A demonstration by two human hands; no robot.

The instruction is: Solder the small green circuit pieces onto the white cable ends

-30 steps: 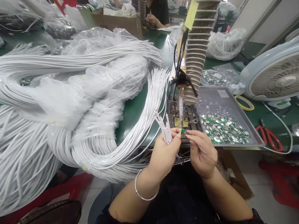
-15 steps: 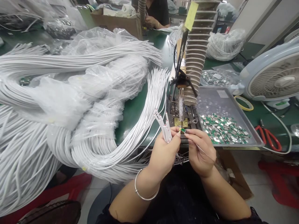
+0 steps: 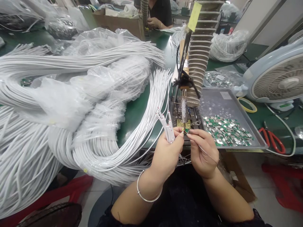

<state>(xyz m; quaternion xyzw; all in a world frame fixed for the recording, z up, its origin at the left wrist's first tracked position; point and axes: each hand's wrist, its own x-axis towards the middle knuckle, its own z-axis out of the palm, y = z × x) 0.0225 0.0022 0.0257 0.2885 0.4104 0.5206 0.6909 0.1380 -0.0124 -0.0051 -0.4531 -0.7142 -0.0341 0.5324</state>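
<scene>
My left hand (image 3: pixel 167 154) is closed round several white cables (image 3: pixel 169 130), whose stripped ends with reddish wires point up. Its thumb and index finger pinch close to a small green circuit board (image 3: pixel 187 130) at the fingertips. On the other side, my right hand (image 3: pixel 204 153) is closed with a thin strand of solder wire (image 3: pixel 205 152) running through its fingers, the tip reaching the board. Whether the right fingertips also touch the board I cannot tell. Just above the board hangs a soldering iron (image 3: pixel 184 108) on a stand, over a yellowish block (image 3: pixel 181 123).
Big bundles of white cable (image 3: pixel 94 142) cover the left side. A grey tray (image 3: pixel 213 97) of small green-and-metal boards stands right, near red-handled pliers (image 3: pixel 272 140), a tape roll (image 3: pixel 246 104) and a fan (image 3: pixel 281 75). A ribbed hose (image 3: pixel 201 56) hangs behind the iron. A person sits opposite.
The small board and the fingertips have shifted very slightly right and up, with the board tilted a little differently. The cables in my left hand moved slightly with it.
</scene>
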